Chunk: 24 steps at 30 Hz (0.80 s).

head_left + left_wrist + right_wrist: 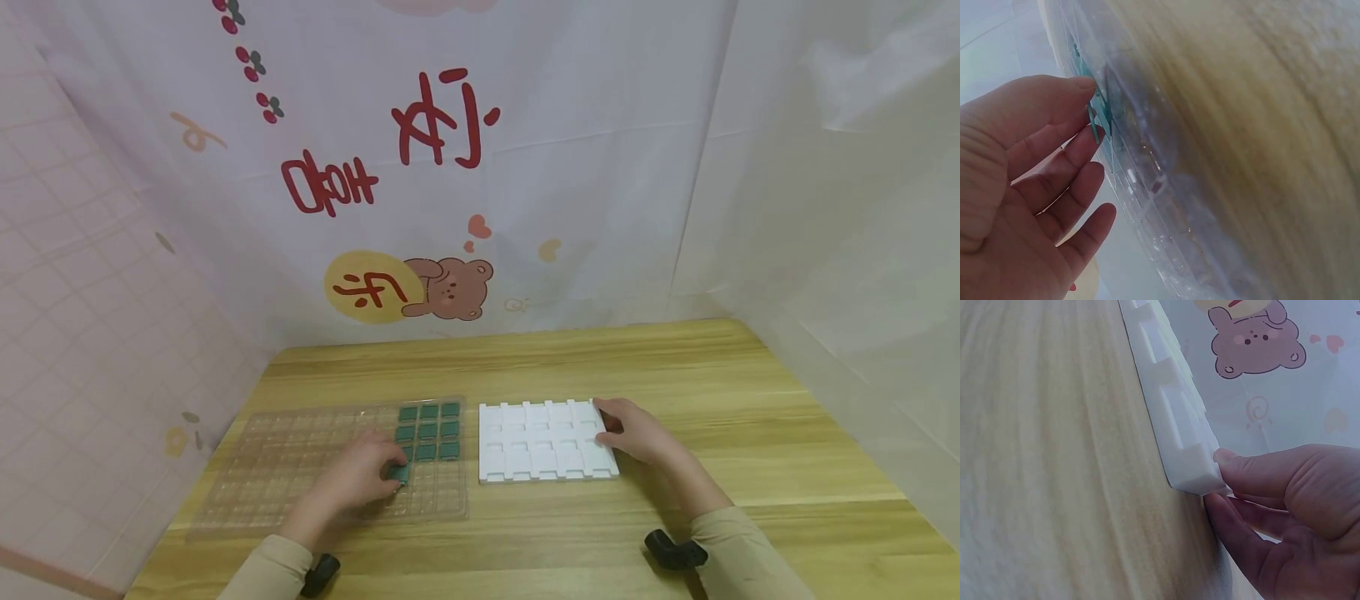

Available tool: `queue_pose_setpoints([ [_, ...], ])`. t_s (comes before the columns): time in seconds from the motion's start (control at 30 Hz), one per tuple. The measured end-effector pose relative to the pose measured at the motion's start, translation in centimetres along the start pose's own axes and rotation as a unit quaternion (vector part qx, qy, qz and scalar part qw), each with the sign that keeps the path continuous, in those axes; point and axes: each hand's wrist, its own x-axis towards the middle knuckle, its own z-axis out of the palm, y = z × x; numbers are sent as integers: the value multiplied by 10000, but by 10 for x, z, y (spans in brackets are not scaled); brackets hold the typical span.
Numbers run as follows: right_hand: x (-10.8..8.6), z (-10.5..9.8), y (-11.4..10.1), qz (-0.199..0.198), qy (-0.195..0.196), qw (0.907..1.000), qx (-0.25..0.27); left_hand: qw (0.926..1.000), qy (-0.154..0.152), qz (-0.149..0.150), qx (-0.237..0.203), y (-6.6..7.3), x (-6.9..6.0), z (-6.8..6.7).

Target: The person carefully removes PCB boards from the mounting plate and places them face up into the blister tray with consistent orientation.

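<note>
My left hand (362, 472) pinches a small green square chip (400, 473) between thumb and fingertips, over the clear plastic tray (438, 498). In the left wrist view the chip (1093, 122) is thin and tilted, close against the tray's pockets. Several more green chips (427, 432) sit in pockets at the tray's right end. To the right lies a white foam-like tray (517, 439) with rows of shallow recesses. My right hand (637, 432) holds its right edge; in the right wrist view the thumb lies at the corner of the white tray (1194, 465) and fingers are beside it.
Both trays lie on a wood-grain table (555, 533). A printed white cloth (600, 167) with a bear hangs behind the table, and more cloth hangs at both sides. Black wrist mounts (675, 552) sit by the sleeves.
</note>
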Motion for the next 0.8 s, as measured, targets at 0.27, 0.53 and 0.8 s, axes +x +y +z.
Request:
queue_pose_setpoints([
  [0.27,1,0,1,15,-11,10000,48,9998,-59,-178,26,0,1,0],
  [0.53,1,2,6,-22,-4,9999,109,9998,-83,-155,-59,-1,0,0],
  [0.8,3,3,10,0,14,9999,168,9991,396,-131,58,4,3,2],
])
